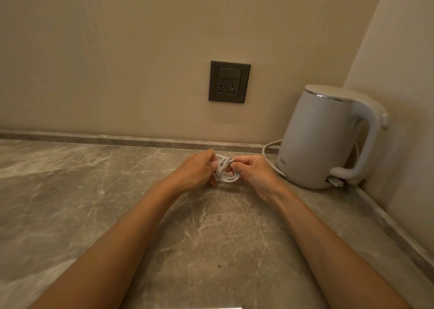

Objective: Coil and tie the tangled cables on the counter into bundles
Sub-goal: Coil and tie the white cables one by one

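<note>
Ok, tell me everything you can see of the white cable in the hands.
The white cable is thin and round, plastic-looking, wound into a small coil of several loops. A few turns cross over its middle, like a wrap being tied. The left hand grips the coil's left side, and the right hand pinches a strand at its upper right. It sits low over the grey marbled counter; whether it rests on the surface cannot be told. No plug shows.
</note>
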Available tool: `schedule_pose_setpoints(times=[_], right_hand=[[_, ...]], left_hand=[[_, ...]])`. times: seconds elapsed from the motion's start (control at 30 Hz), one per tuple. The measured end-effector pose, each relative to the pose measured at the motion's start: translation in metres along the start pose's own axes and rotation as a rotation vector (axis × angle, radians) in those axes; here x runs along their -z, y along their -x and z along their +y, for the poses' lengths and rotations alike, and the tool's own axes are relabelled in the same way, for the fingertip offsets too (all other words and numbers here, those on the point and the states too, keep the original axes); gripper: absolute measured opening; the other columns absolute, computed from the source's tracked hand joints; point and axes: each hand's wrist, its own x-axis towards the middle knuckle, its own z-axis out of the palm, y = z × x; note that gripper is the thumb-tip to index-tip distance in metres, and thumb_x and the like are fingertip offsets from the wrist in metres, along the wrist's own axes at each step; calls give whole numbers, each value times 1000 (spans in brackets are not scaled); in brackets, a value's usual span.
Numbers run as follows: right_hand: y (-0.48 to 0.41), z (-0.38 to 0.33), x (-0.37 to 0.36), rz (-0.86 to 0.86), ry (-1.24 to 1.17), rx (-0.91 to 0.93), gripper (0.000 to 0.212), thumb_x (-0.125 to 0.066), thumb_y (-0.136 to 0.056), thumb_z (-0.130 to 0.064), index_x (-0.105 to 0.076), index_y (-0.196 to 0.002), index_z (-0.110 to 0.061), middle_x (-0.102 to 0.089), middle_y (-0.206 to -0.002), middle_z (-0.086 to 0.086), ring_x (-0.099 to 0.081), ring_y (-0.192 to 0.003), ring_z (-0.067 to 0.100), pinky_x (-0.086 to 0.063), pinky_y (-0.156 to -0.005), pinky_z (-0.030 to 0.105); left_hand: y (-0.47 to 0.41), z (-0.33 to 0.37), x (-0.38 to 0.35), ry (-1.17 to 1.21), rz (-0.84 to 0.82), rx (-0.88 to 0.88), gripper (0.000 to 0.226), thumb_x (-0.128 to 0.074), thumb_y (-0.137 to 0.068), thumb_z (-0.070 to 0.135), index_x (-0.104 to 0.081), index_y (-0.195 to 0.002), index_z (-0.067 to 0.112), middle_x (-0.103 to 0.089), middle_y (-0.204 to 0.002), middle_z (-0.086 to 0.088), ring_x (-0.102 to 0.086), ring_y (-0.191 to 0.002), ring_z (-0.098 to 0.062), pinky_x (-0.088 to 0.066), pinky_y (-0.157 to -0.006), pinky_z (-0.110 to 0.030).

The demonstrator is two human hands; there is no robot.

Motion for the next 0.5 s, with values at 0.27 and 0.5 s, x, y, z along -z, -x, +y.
schedule_pose_setpoints(times=[0.27, 0.5], right_hand=[[3, 3, -2, 50, -6, 100, 26, -53, -88, 9, -70, -92, -11, -68, -64, -13, -61, -58, -5, -48, -62, 9], [1, 12, -7, 83, 144, 193, 30, -61, -83, 4, -72, -100, -19, -71, -91, 2, -63, -85, 11, -51, -85, 32]], left_hand=[[-2, -1, -10, 146, 28, 4, 16, -37, -100, 22, -44, -86, 17, -67, -88, -13, -65, -82, -27, -52, -81, -44], [-3, -3, -18, 56, 66, -19, 18, -40, -98, 21, -49, -84, 15, -61, -86, -8, -61, -85, -27, -47, -77, -39]])
